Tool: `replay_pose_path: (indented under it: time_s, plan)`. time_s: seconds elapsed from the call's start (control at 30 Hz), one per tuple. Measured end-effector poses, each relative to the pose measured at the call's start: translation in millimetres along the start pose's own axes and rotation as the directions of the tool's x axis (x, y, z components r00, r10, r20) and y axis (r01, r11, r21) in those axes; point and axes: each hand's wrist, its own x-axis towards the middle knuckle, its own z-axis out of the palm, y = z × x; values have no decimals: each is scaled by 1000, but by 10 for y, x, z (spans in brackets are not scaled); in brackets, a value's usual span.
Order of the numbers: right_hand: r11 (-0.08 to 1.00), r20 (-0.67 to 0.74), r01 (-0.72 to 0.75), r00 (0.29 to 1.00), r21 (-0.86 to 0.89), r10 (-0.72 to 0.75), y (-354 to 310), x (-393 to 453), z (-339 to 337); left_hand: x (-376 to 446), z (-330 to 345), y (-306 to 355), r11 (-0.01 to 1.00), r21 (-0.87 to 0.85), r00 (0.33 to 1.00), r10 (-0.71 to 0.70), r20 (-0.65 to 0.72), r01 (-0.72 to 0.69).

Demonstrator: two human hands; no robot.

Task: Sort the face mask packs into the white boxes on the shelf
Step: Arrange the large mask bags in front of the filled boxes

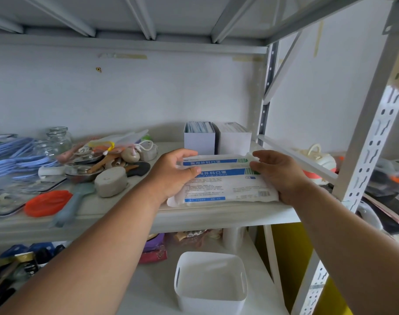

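A stack of white face mask packs (225,185) with blue printed bands lies on the shelf board (216,214) near its front edge. My left hand (173,176) grips the stack's left end, thumb on the top pack. My right hand (278,173) holds the right end, fingers curled over the upper pack's edge. Behind the stack stand two white boxes side by side: the left box (199,143) holds blue-edged packs upright, and the right box (236,142) holds white packs.
Clutter fills the shelf's left half: glass jars (59,138), grey stones (111,181), an orange silicone piece (48,202), blue hangers (14,155). A white bin (211,283) sits on the lower shelf. The perforated upright post (366,160) stands close at the right.
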Motion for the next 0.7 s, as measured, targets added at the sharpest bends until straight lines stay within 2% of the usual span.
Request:
replay_pose_path:
  time_s: [0.17, 0.57, 0.7]
  plan:
    - [999, -6, -11, 1000, 53, 11, -4, -24, -38, -12, -11, -11, 999, 41, 999, -12, -43, 14]
    - [989, -62, -3, 998, 146, 12, 14, -19, -112, -6, -33, -31, 994, -96, 994, -58, -89, 50]
    - [973, -60, -64, 995, 222, 79, 52, 89, -175, 29, -37, -51, 999, -52, 990, -19, -141, 11]
